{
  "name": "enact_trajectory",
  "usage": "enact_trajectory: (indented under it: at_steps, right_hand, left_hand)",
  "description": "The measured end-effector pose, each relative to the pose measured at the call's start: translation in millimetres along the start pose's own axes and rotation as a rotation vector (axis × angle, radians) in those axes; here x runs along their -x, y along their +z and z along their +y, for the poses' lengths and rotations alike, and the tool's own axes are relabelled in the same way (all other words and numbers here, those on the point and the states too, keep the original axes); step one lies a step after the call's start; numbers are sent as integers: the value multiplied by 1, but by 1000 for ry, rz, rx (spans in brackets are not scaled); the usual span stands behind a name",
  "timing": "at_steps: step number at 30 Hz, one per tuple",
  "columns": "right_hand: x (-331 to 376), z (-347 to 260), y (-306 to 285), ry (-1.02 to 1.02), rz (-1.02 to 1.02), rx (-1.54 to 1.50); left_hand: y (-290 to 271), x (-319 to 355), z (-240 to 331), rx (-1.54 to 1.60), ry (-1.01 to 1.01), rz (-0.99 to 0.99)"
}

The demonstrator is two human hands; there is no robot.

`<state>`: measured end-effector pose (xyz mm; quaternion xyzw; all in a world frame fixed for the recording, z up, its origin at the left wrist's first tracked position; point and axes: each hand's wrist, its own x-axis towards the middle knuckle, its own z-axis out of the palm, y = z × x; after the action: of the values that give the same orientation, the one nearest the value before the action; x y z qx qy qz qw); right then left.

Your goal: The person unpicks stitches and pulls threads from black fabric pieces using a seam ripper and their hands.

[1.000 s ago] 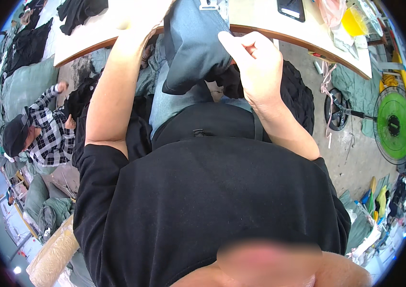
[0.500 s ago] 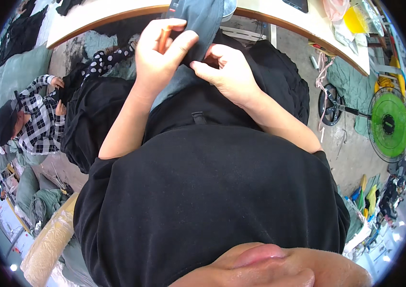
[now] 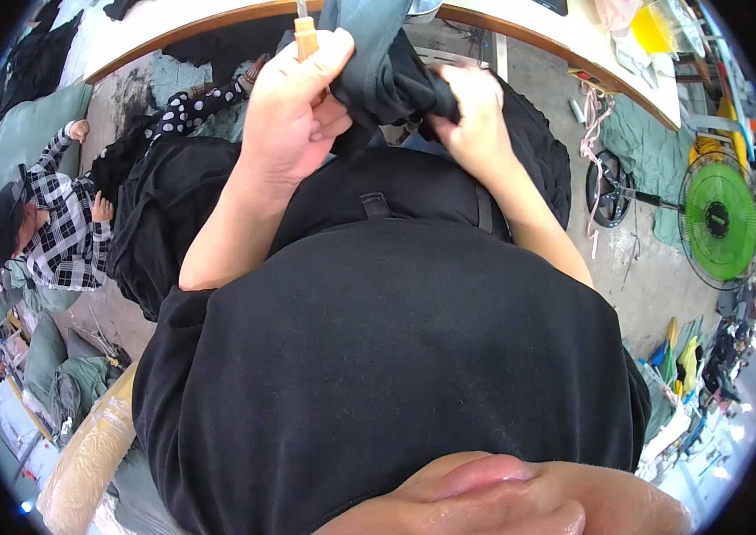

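Observation:
My left hand (image 3: 289,111) is closed round a slim tool with an orange handle (image 3: 307,40). A thin metal shaft rises from its top, with the tip cut off by the frame's upper edge. Beside that hand a dark blue-grey garment (image 3: 378,62) hangs bunched and twisted over my lap. The left thumb lies against its edge; whether the left fingers also grip it I cannot tell. On the garment's right side my right hand (image 3: 476,107) is closed on a gathered fold, its fingertips partly hidden and slightly blurred.
A pale table (image 3: 217,22) curves across the top. Heaped black cloth (image 3: 164,205) lies to my left, where a person in a checked shirt (image 3: 66,223) sits. On the right stand a green fan (image 3: 719,218) and its black base. A plastic-wrapped roll (image 3: 84,464) is at lower left.
My right hand has moved right and up, bunching the garment. My left hand has turned, and the tool now points upward. The person at left has spread their hands apart.

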<state>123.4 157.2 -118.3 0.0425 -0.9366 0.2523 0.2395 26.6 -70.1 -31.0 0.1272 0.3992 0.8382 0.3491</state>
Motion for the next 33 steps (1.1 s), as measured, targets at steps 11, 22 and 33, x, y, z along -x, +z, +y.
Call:
enact_trajectory:
  at_steps: [11,22,33]
  right_hand:
    - [-13,99,-105,551,-439,-659]
    - [-38,-51,-69,108,-224,-707]
    - [-33,-64,-20,-152,7,-327]
  left_hand:
    - [-24,-26,17,-51,166,330]
    - [3,-8,-8,68,-23,260]
    - [4,-1,-1,-35,-175,282]
